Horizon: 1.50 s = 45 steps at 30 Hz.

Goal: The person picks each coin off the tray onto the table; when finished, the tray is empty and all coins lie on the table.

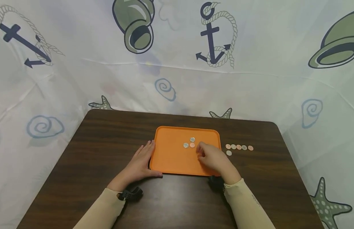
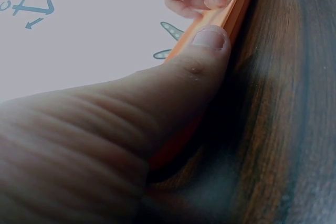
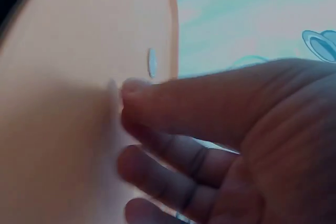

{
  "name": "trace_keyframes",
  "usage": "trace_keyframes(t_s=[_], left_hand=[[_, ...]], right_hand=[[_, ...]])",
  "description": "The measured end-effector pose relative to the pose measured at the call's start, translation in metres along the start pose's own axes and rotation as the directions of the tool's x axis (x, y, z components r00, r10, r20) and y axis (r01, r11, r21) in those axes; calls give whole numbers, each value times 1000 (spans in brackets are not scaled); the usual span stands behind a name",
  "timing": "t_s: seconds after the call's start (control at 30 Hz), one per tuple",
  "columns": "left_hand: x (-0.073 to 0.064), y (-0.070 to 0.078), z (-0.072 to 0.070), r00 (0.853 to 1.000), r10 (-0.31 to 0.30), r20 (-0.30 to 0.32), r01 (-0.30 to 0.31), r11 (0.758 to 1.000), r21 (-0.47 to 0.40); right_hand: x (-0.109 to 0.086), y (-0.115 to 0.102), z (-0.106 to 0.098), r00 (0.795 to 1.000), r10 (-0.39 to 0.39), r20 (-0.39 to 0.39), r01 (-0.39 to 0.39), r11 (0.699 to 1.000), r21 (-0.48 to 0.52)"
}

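Observation:
An orange tray [image 1: 171, 162] lies on the table, with two silver coins [image 1: 192, 139] and a copper one [image 1: 192, 145] near its middle. My left hand [image 1: 140, 162] rests spread at the tray's left edge, its thumb along the near left corner. Over the right half of the tray, my right hand [image 1: 213, 158] is curled with its fingertips low, just right of those coins. In the right wrist view its thumb and index finger pinch together at the tray surface, around what looks like a coin's edge, mostly hidden. A coin [image 3: 152, 62] lies beyond them.
Right of the tray, several copper and silver coins [image 1: 239, 147] form a row on the dark wooden table [image 1: 114, 133]. One silver coin [image 1: 229, 153] sits below the row's left end. A printed white cloth [image 1: 182, 89] hangs behind the table.

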<state>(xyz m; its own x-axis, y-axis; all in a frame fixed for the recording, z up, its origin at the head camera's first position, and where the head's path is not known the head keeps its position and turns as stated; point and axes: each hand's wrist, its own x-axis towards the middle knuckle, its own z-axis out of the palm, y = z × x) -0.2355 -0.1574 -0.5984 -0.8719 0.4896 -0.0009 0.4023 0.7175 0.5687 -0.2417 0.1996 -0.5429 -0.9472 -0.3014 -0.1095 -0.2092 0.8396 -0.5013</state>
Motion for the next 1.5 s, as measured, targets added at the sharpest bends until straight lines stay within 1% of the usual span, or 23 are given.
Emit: trace_keyframes(t_s=[0.07, 0.13, 0.2, 0.27, 0.33, 0.43, 0.5, 0.57, 0.63, 0.67, 0.77, 0.83, 0.87, 0.9, 0.97, 1.0, 1.03, 1.1, 1.2, 1.23, 1.33, 1.43, 1.5], left_hand=[[-1, 0, 0, 1000, -5, -1, 5, 1000, -1], [-3, 1, 0, 1000, -10, -2, 10, 1000, -4], [-4, 1, 0, 1000, -10, -1, 10, 1000, -7], [-4, 0, 0, 1000, -10, -1, 10, 1000, -4], [-4, 0, 0, 1000, -14, 4, 14, 1000, -7], [-3, 0, 0, 1000, -11, 4, 11, 1000, -13], [-4, 0, -1, 1000, -5, 3, 5, 1000, -14], [-4, 1, -1, 1000, 1, 0, -1, 1000, -16], [-5, 1, -2, 1000, 0, 1, 0, 1000, -11], [-5, 0, -2, 1000, -2, 0, 2, 1000, -7], [-5, -1, -3, 1000, -5, -1, 5, 1000, 0], [-4, -1, -3, 1000, -4, 1, 4, 1000, 3], [-3, -1, -2, 1000, -1, 0, 1, 1000, 0], [-3, 0, -2, 1000, 0, 1, 0, 1000, -1], [-3, 1, -2, 1000, -1, 4, 1, 1000, -5], [-2, 2, -1, 1000, 1, 2, -1, 1000, -6], [-2, 2, -1, 1000, 0, 2, 0, 1000, -4], [-2, 2, -2, 1000, 3, -4, -3, 1000, -2], [-2, 3, -2, 1000, 9, -13, -9, 1000, -8], [-2, 3, -2, 1000, 5, -10, -6, 1000, -5], [-2, 3, -2, 1000, -3, 1, 3, 1000, 0], [-1, 3, -1, 1000, -18, 18, 18, 1000, 12], [-2, 3, -2, 1000, -17, 19, 17, 1000, 12]], right_hand=[[-4, 2, -2, 999, -14, -39, 15, 999, 28], [-9, 5, -4, 994, -29, -101, 34, 998, 53], [-15, 10, -5, 984, -46, -175, 57, 997, 60], [-22, 15, -6, 971, -38, -234, 58, 995, 79], [-31, 23, -7, 957, -13, -288, 46, 993, 108], [-44, 42, -9, 927, 31, -375, 27, 989, 147], [-52, 59, -9, 896, 69, -440, 12, 984, 179], [-59, 76, -8, 865, 129, -484, -10, 971, 240], [-61, 91, -6, 839, 213, -501, -37, 941, 337], [-62, 97, -5, 826, 262, -499, -45, 913, 405], [-60, 110, -1, 786, 404, -468, -56, 800, 598], [-59, 115, -1, 758, 471, -451, -60, 739, 671], [-59, 117, -1, 749, 494, -441, -65, 717, 694], [-59, 119, -2, 742, 512, -433, -81, 709, 700], [-60, 123, -5, 741, 522, -422, -121, 723, 681], [-60, 124, -7, 748, 523, -408, -144, 729, 669], [-61, 125, -8, 759, 522, -390, -166, 733, 660], [-62, 127, -11, 781, 519, -347, -196, 732, 653], [-63, 129, -15, 816, 496, -296, -226, 745, 627], [-63, 130, -16, 821, 491, -290, -235, 754, 613], [-62, 130, -17, 825, 483, -295, -259, 786, 562], [-61, 130, -17, 820, 477, -316, -274, 812, 515], [-61, 130, -16, 820, 470, -328, -279, 827, 488]])
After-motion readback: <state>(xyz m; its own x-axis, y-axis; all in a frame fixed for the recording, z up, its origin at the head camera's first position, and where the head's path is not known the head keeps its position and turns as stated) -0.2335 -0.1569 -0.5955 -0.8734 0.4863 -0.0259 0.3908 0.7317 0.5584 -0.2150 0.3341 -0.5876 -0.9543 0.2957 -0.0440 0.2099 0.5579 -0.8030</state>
